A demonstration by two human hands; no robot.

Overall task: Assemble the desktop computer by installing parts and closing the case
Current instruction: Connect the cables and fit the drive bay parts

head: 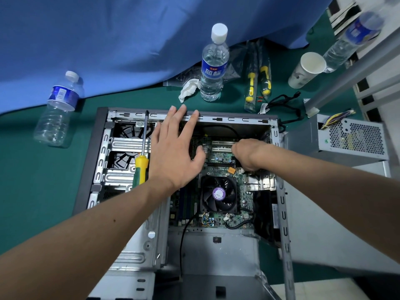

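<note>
The computer case (104,161) lies on its side on the green table (26,191), side panel off, so closing it is clearly not yet done. Inside, the motherboard (220,167) already sits in place with its CPU cooler fan (219,194) mounted, and some thin cables are routed along its near edge. The power supply (346,137) stands outside the case at the right, its wire bundle loose, so installing it looks to be among the work left. The left hand (175,152) is spread flat, fingers straight, with its fingertips at the far rim of the case. The right hand (246,154) is curled down over the board near the white expansion slots (223,146); whether it pinches something small I cannot tell. A yellow-handled screwdriver (141,161) rests across the drive bay, untouched, and 3 water bottles stand or lie around.
</note>
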